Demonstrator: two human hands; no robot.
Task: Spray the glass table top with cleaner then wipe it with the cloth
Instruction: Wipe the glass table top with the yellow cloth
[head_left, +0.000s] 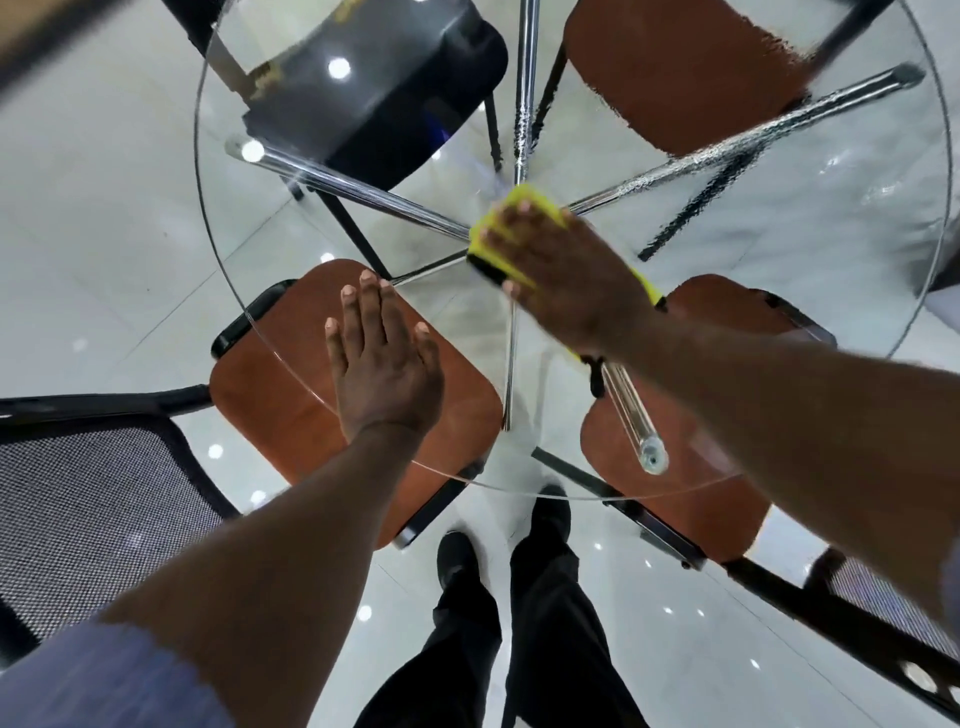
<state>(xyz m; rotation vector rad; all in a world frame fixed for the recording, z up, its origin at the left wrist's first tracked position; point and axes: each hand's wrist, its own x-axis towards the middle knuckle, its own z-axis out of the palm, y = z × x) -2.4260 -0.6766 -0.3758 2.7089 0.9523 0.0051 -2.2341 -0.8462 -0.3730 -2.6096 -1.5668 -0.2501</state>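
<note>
The round glass desk (810, 218) fills the view, with a brown chair seat (280, 384) below it. The left hand (384, 364) is flat, its fingers (370, 301) straight and close together. The right hand (566, 280) presses the yellow cloth (527, 200), which lies beneath its slightly spread fingers (501, 244) at the desk's centre.

Round glass table top (270, 223), see-through, on chrome legs (363, 195) that meet under centre. Yellow cloth (524, 205) flat on glass at centre, right hand (561, 275) pressed flat on it. Left hand (384, 374), fingers straight, flat over near-left part of glass. Wet streaky film (727, 150) covers far-right part.
</note>
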